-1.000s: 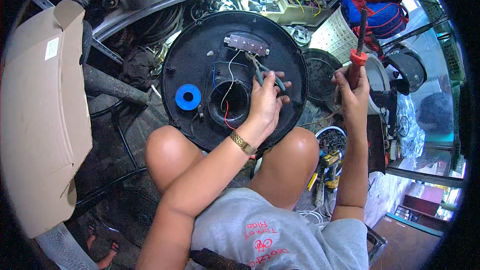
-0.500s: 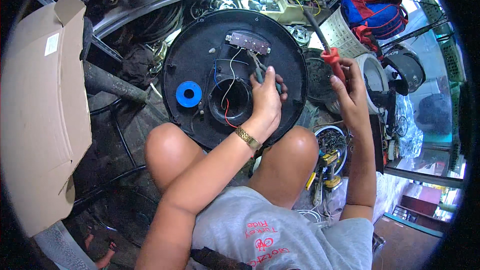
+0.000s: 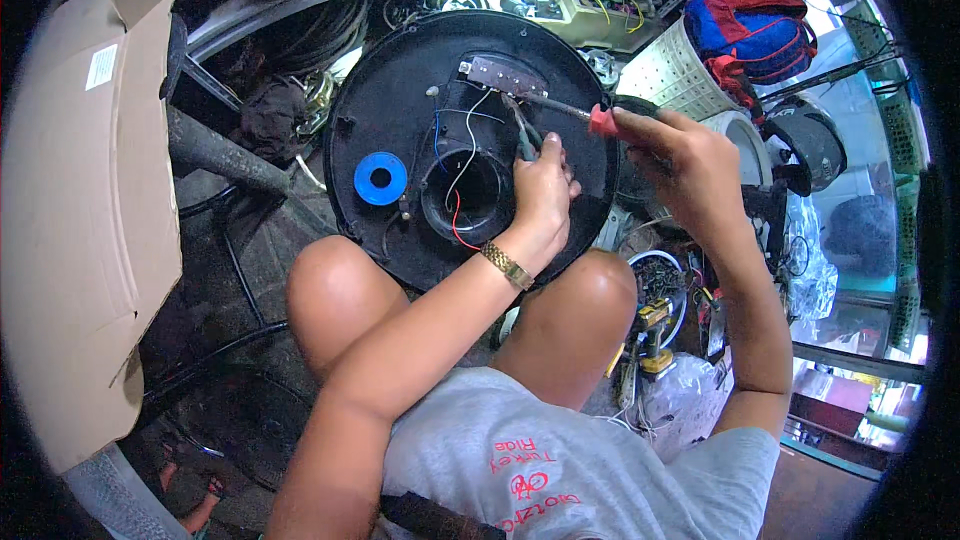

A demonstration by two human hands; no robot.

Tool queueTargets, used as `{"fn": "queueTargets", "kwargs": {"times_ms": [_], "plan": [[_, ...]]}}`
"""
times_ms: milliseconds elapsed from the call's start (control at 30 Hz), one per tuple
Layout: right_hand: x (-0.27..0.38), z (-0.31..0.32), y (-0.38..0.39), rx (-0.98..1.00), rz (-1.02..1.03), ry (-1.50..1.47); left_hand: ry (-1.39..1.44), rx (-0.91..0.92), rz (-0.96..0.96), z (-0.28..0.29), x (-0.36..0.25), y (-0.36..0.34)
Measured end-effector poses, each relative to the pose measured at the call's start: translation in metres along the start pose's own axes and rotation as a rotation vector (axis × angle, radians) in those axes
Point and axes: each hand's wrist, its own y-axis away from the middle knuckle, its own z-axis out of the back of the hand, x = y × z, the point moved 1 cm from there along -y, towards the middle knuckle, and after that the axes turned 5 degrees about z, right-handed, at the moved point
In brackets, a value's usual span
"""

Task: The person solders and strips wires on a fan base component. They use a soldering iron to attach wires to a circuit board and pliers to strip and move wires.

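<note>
My left hand (image 3: 543,190) is closed round green-handled pliers (image 3: 526,137), their jaws at the lower edge of a small dark circuit board (image 3: 505,77). In my right hand (image 3: 695,160) is a soldering iron (image 3: 602,121) with a red handle. Its metal shaft points left, and its tip reaches the board near the plier jaws; whether it touches is unclear. The board sits inside a large round black plastic housing (image 3: 365,105) at my knees. A white wire (image 3: 462,160), a blue wire (image 3: 437,145) and a red wire (image 3: 459,222) run around the housing's central opening. A blue spool (image 3: 364,180) lies at the left.
A cardboard sheet (image 3: 70,220) stands at the left beside a dark metal tube (image 3: 220,155). On the right are a white basket (image 3: 670,70), a red and blue bag (image 3: 750,25) and a black helmet (image 3: 815,150). A yellow drill (image 3: 655,325) lies by my right knee.
My right hand has swung the soldering iron from raised upright on the right, down and left to the circuit board. My left hand and the pliers have shifted only slightly.
</note>
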Motion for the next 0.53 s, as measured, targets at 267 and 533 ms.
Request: {"fn": "queueTargets", "kwargs": {"times_ms": [267,533], "plan": [[0.007,0.007,-0.011,-0.016,0.040,0.029,0.007,0.035,-0.010,0.001,0.000,0.000],[0.008,0.007,-0.012,0.014,0.044,0.041,-0.008,0.044,0.002,0.001,0.001,0.001]]}}
